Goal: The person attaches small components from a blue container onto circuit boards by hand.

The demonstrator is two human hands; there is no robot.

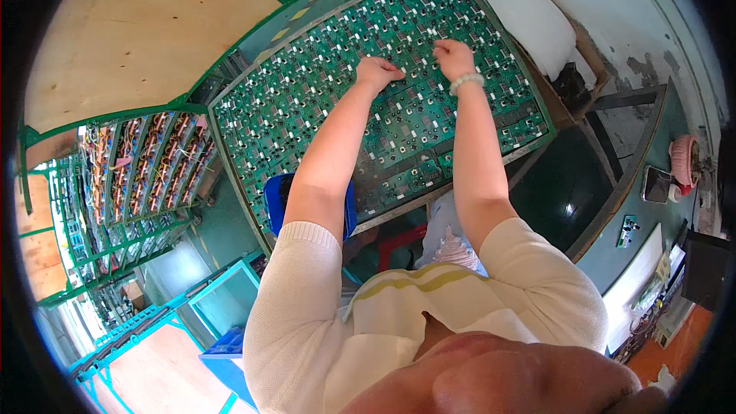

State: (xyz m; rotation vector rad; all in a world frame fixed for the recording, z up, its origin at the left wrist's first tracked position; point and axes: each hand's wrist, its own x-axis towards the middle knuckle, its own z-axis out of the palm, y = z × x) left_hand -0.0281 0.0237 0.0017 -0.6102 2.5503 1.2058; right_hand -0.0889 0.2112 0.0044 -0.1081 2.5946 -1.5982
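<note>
green circuit boards [414, 111] lie in close rows across the worktable [234, 175], and from afar i see my left hand [376, 73] over them, drawn into a pinch; my right hand [455, 60], with its pale bracelet [467, 82], curls nearby. i cannot tell whether either grasps anything.

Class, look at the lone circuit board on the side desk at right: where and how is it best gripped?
Pinch the circuit board by its long edges, probably from above with the right hand: it lies flat on the side desk, narrow, with components on its upper face.
</note>
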